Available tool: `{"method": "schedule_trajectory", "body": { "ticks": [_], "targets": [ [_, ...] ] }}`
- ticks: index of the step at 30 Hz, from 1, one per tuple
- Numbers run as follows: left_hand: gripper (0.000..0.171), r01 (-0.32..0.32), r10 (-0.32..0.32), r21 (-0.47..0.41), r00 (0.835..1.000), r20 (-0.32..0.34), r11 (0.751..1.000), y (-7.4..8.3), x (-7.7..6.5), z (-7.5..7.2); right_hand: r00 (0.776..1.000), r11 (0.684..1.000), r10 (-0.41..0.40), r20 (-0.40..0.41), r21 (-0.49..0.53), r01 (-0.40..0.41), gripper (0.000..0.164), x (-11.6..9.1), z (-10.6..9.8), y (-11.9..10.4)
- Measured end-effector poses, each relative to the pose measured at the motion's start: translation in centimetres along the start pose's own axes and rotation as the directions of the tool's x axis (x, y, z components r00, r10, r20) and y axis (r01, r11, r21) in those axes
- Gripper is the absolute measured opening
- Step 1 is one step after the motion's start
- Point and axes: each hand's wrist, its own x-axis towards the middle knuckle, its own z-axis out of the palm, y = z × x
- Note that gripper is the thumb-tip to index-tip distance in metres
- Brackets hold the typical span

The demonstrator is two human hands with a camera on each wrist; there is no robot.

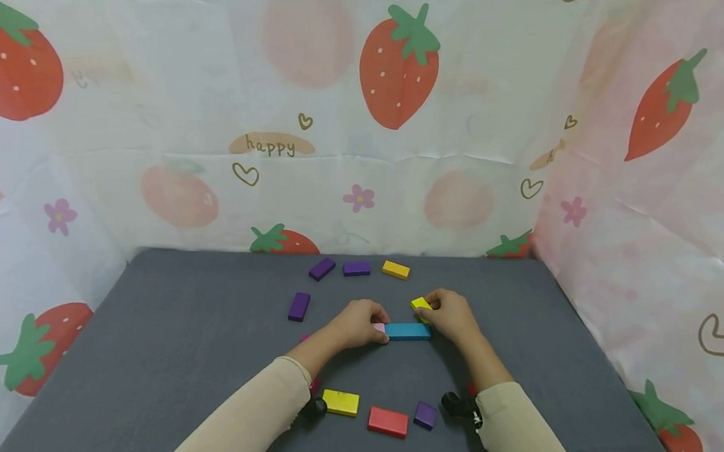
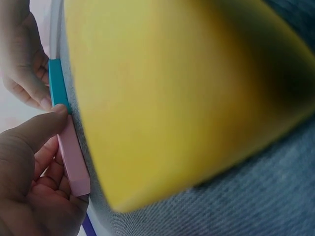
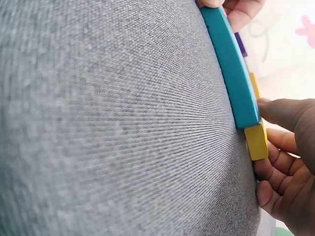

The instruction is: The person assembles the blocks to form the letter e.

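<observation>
A long blue block [image 1: 408, 331] lies at the middle of the grey table. At its left end my left hand [image 1: 355, 323] pinches a pink block [image 2: 75, 162] between thumb and fingers, end to end with the blue one. My right hand [image 1: 454, 316] pinches a yellow block [image 1: 421, 305] near the blue block's right end, slightly behind it. In the right wrist view that yellow block [image 3: 257, 142] shows just past the blue block's end; whether they touch, I cannot tell. My fingers hide part of the pink and yellow blocks.
Purple blocks [image 1: 356, 269] and an orange-yellow block [image 1: 395, 270] lie toward the back. Nearer me are a yellow block [image 1: 341, 403], a red block [image 1: 388, 422] and a purple block [image 1: 425, 416]. My forearms partly cover other pink and red pieces. Strawberry-print cloth [image 1: 367, 156] surrounds the table.
</observation>
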Motion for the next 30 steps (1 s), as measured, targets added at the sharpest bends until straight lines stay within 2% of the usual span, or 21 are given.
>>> {"method": "schedule_trajectory", "body": {
  "ticks": [30],
  "targets": [
    [0.024,0.003,-0.003,-0.010,1.000,-0.005,1.000,0.18,-0.20,-0.18,0.998,0.998,0.061,-0.018,-0.019,-0.061,0.042,-0.18,0.10,-0.42]
  ]
}}
